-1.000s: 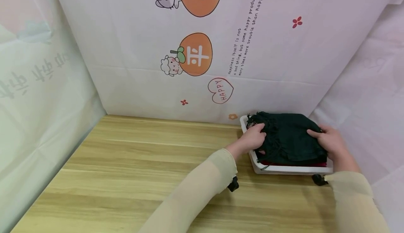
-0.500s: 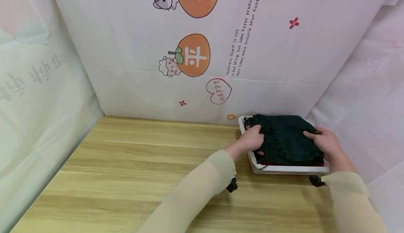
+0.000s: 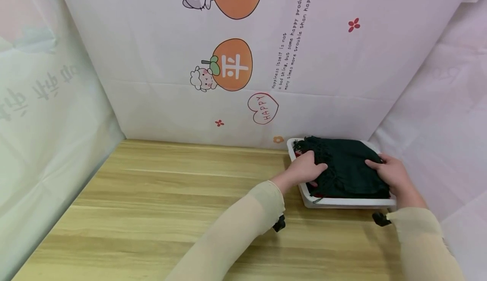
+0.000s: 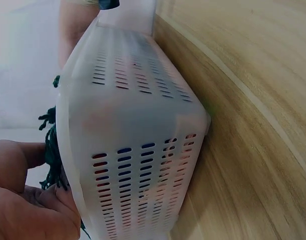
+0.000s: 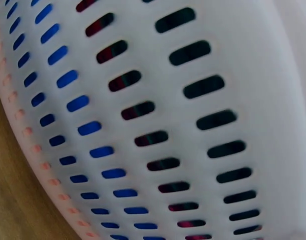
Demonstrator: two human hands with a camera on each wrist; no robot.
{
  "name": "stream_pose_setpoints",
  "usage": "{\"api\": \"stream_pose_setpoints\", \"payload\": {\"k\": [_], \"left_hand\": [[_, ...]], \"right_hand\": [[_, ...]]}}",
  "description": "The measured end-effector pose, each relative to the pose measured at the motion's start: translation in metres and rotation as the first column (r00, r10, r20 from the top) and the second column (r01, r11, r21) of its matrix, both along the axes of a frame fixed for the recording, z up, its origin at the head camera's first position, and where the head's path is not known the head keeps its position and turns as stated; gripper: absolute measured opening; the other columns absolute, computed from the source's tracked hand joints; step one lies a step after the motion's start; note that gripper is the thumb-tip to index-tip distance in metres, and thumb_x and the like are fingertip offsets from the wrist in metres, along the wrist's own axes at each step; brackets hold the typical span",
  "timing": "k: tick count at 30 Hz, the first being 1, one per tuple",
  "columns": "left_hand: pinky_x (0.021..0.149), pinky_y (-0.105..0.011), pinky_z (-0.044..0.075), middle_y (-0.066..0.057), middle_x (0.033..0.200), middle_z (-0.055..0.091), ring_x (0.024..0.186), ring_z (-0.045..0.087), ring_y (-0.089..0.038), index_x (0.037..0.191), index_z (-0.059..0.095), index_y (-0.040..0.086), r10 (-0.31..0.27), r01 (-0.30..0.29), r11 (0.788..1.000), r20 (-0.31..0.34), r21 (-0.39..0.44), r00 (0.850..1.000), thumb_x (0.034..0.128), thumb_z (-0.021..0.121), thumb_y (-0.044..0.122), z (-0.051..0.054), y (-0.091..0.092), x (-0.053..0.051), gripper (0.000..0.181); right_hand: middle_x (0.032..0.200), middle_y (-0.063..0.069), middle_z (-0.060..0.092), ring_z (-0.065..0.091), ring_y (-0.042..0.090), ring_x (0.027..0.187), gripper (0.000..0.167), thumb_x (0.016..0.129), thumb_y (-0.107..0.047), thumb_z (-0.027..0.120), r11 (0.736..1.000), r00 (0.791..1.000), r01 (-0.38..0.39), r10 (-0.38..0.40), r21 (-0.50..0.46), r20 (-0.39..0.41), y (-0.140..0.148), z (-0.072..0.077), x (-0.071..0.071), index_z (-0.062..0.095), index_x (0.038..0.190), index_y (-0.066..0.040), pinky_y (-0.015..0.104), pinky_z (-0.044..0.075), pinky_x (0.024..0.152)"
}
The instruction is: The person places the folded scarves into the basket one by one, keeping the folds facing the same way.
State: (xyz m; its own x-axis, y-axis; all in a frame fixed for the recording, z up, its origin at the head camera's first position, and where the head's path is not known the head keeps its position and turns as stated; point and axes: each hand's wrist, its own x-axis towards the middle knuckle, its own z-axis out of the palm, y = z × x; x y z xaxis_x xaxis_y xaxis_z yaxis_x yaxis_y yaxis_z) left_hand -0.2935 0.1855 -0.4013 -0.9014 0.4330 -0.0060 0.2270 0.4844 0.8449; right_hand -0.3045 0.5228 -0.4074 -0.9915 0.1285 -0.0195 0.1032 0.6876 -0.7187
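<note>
A dark green fringed scarf (image 3: pixel 354 167), folded flat, lies on top of other cloth in a white slotted basket (image 3: pixel 354 202). My left hand (image 3: pixel 302 169) holds its fringed left end, thumb on top and the other fingers lower, at the basket's left rim. In the left wrist view, green fringe (image 4: pixel 52 155) shows between the thumb and fingers of the left hand (image 4: pixel 27 200). My right hand (image 3: pixel 393 173) grips the scarf's right edge, thumb on top; its other fingers are mostly hidden. The right wrist view shows only the basket wall (image 5: pixel 273 150) and table.
Blue cloth (image 5: pixel 67 79) and dark red cloth show through the basket's slots. The basket stands on a wooden table (image 3: pixel 171 209) in its back right corner, close to a printed white backdrop (image 3: pixel 171 112). A white sheet (image 3: pixel 449 145) hangs along the right side.
My left thumb has stretched further right over the fringe. The right hand keeps its hold, and the scarf lies slightly flatter in the basket. The whole view has shifted a little.
</note>
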Motion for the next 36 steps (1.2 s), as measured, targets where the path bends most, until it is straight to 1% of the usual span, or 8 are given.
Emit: {"api": "stream_pose_setpoints", "payload": {"k": [4,16,20,23,25,30,33,36], "left_hand": [[0.102,-0.022,0.054,-0.009,0.160,0.061,0.059,0.071,-0.005,0.168,0.042,0.002,0.000,-0.004,0.997,-0.046,-0.081,0.999,0.1130,0.068,0.038,0.003,0.001,0.004,0.070],[0.092,-0.019,0.056,-0.009,0.134,0.074,0.056,0.070,-0.004,0.163,0.044,0.001,-0.008,-0.003,0.990,-0.076,-0.141,0.997,0.1070,0.078,0.034,0.003,0.002,0.005,0.074],[0.086,-0.018,0.056,-0.002,0.107,0.076,0.055,0.068,-0.004,0.165,0.040,-0.001,-0.031,0.012,0.984,-0.102,-0.180,0.994,0.1067,0.078,0.035,0.003,0.002,0.004,0.079],[0.082,-0.017,0.056,0.003,0.086,0.070,0.055,0.068,-0.004,0.167,0.038,-0.001,-0.038,0.016,0.979,-0.106,-0.204,0.994,0.1069,0.078,0.036,0.006,0.001,0.006,0.081],[0.079,-0.017,0.055,0.005,0.081,0.067,0.055,0.067,-0.005,0.167,0.038,-0.001,-0.036,0.014,0.979,-0.102,-0.204,0.994,0.1071,0.077,0.036,0.008,0.000,0.008,0.081],[0.072,-0.019,0.056,0.000,0.094,0.068,0.056,0.069,-0.008,0.165,0.041,0.000,-0.029,0.019,0.989,-0.067,-0.146,0.997,0.1073,0.078,0.035,0.011,-0.005,0.012,0.077],[0.077,-0.020,0.058,-0.006,0.114,0.071,0.057,0.071,-0.010,0.164,0.042,0.000,-0.034,0.029,0.994,-0.041,-0.106,0.999,0.1072,0.078,0.033,0.014,-0.009,0.014,0.075],[0.081,-0.020,0.059,-0.008,0.120,0.071,0.058,0.071,-0.010,0.165,0.042,-0.001,-0.046,0.043,0.995,-0.028,-0.090,0.999,0.1073,0.078,0.032,0.016,-0.012,0.015,0.076]], "right_hand": [[0.168,0.049,0.021,0.022,0.069,0.154,0.086,0.118,-0.047,0.051,0.999,1.000,-0.003,0.003,0.051,0.004,-0.001,0.000,-0.001,0.024,0.164,0.021,0.079,0.024,0.123],[0.165,0.053,0.018,0.022,0.073,0.151,0.090,0.118,-0.047,0.048,0.993,0.999,-0.025,0.021,0.119,0.034,-0.002,0.001,-0.001,0.018,0.163,0.024,0.081,0.025,0.121],[0.164,0.053,0.020,0.025,0.072,0.150,0.089,0.118,-0.047,0.048,0.990,0.999,-0.022,0.017,0.136,0.039,-0.002,0.000,-0.003,0.019,0.163,0.024,0.080,0.027,0.120],[0.163,0.053,0.023,0.028,0.072,0.148,0.087,0.118,-0.046,0.049,0.986,0.999,-0.025,0.021,0.163,0.027,-0.002,-0.001,-0.005,0.022,0.161,0.024,0.080,0.029,0.119],[0.160,0.054,0.027,0.031,0.072,0.146,0.084,0.118,-0.044,0.050,0.981,1.000,-0.022,0.020,0.195,0.011,-0.004,-0.001,-0.005,0.026,0.159,0.026,0.080,0.031,0.118],[0.154,0.056,0.033,0.037,0.071,0.140,0.077,0.117,-0.037,0.051,0.962,0.999,0.005,0.005,0.274,-0.037,-0.010,-0.001,-0.005,0.032,0.154,0.028,0.078,0.034,0.115],[0.151,0.056,0.035,0.039,0.072,0.137,0.075,0.117,-0.034,0.051,0.952,0.998,0.010,0.008,0.307,-0.057,-0.010,-0.002,-0.004,0.033,0.152,0.029,0.079,0.035,0.113],[0.151,0.056,0.036,0.039,0.072,0.136,0.074,0.117,-0.033,0.051,0.943,0.998,0.010,0.011,0.333,-0.062,-0.010,-0.003,-0.002,0.032,0.152,0.030,0.079,0.035,0.113]]}}
